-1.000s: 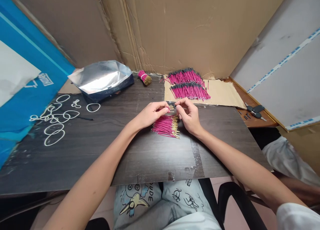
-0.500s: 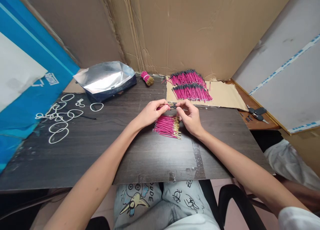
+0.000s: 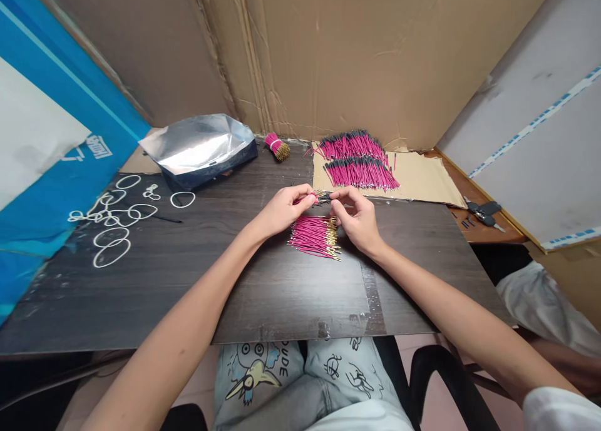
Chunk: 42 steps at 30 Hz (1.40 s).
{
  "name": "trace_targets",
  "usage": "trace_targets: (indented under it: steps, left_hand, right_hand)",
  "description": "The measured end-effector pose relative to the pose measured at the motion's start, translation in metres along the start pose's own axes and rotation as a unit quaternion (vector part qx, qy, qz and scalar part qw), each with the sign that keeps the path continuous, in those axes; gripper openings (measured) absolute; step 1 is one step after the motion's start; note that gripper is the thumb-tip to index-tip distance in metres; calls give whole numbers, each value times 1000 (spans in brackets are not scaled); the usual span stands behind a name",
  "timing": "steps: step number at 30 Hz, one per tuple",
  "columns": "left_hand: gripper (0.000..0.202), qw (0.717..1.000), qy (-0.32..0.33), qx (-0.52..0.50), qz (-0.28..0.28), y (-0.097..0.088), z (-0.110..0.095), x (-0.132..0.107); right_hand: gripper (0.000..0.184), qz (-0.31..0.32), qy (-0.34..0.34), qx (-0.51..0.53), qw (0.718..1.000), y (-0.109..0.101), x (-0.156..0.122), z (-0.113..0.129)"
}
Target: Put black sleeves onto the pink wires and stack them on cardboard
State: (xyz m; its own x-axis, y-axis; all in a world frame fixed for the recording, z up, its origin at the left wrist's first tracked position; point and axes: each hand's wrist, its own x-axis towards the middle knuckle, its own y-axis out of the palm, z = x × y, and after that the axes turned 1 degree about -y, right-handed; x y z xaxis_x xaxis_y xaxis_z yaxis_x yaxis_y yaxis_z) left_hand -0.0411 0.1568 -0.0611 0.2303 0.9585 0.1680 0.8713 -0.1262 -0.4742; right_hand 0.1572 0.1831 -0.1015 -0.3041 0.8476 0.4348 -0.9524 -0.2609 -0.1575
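My left hand (image 3: 293, 204) is closed in a pinch around a few pink wires with gold terminals (image 3: 319, 195), which point to the right. Facing it, my right hand (image 3: 354, 215) has thumb and forefinger together at a small black sleeve (image 3: 327, 197) by the terminal ends. How far the sleeve sits over a terminal is too small to tell. Just below both hands, a row of loose pink wires (image 3: 310, 236) lies on the dark table (image 3: 282, 299), gold terminals to the right.
Pink wires with black ends (image 3: 359, 173) lie in two rows on a cardboard sheet (image 3: 427, 174). Behind are a banded wire bundle (image 3: 277, 147) and a silver bag (image 3: 201, 146). Rubber bands (image 3: 111, 249) lie left, cutters (image 3: 483, 212) right. Another person's sleeve (image 3: 549, 299) shows at right.
Both hands stay in nearly the same place. Between the fingertips, more of the black sleeve shows next to the gold terminals.
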Motion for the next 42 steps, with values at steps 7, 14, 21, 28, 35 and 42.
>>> trace_targets:
  steps: [7,14,21,28,35,42]
  left_hand:
    - [27,1000,-4,19,-5,0,4,1]
    - [26,997,0,75,-25,0,5,0]
    - [26,995,6,95,-22,1,5,0]
    - [26,994,10,104,-23,2,5,0]
    - [26,994,18,103,-27,4,4,0]
    - [23,992,9,111,-62,8,6,2]
  right_hand:
    - [10,-7,-13,-7,1000,0,1,0]
    - [16,-12,2,5,1000,0,1,-3]
    - [17,-8,16,44,999,0,2,-6]
    - [22,-5,50,65,997,-1,4,-8]
    - [33,36,76,111,990,-6,11,-9]
    - [37,61,101,158,980,-11,16,-5]
